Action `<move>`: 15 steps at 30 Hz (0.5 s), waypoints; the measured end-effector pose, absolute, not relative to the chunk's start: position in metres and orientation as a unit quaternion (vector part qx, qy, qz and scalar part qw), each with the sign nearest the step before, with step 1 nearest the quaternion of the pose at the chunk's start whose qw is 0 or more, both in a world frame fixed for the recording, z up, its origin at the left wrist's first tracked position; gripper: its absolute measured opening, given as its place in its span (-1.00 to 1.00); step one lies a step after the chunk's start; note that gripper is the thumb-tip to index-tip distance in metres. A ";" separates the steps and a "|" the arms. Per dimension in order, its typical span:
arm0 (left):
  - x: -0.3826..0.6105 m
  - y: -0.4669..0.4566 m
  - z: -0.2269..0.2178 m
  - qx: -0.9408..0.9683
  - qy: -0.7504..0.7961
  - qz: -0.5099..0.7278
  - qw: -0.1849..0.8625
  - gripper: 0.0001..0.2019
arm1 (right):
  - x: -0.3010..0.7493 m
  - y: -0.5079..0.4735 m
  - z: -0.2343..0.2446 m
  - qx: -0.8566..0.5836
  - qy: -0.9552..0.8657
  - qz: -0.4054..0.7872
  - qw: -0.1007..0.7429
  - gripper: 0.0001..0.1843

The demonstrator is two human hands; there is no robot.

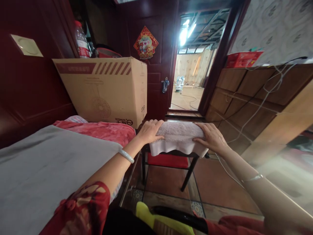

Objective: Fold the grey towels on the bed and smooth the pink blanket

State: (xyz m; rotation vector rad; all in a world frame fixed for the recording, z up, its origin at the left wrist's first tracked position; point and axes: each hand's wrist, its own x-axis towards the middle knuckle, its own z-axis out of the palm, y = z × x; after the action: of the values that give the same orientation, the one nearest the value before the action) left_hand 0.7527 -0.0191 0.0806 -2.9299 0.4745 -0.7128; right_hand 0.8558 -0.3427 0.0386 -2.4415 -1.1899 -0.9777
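Note:
A pale, fluffy towel (180, 133) lies draped over the top of a black-framed chair, its front edge hanging in loose folds. My left hand (152, 130) grips the towel's left end, thumb in front and fingers over the top. At the right end my right hand (210, 136) holds it the same way. Below the towel show the chair's red seat (167, 161) and dark legs. Whatever lies under the cloth between my hands is hidden.
A large cardboard box (102, 91) stands at left, behind a bed with a grey cover (58, 169) and a red blanket (102, 131). Wooden drawers (227, 80) with loose cables line the right. Ahead, a doorway shows a fan (179, 84). Something yellow (144, 212) lies near my lap.

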 end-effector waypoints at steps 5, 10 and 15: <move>0.725 -0.002 0.075 -0.960 0.169 -0.225 0.009 -0.12 | 0.845 -0.344 0.047 -0.863 -0.389 -0.306 0.097 -0.23; 0.659 0.033 0.049 -0.971 0.118 -0.206 -0.029 -0.17 | 0.836 -0.344 0.045 -0.858 -0.393 -0.323 0.072 -0.16; 0.548 0.078 0.012 -0.987 -0.006 -0.139 -0.075 -0.36 | 0.828 -0.329 0.031 -0.817 -0.415 -0.372 0.148 -0.17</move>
State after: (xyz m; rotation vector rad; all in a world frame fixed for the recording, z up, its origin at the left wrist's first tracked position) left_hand 0.5482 0.0784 0.0122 -3.2601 -0.0183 -0.4587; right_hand 0.8281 -0.3291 0.0305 -2.3501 -1.1932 -1.0687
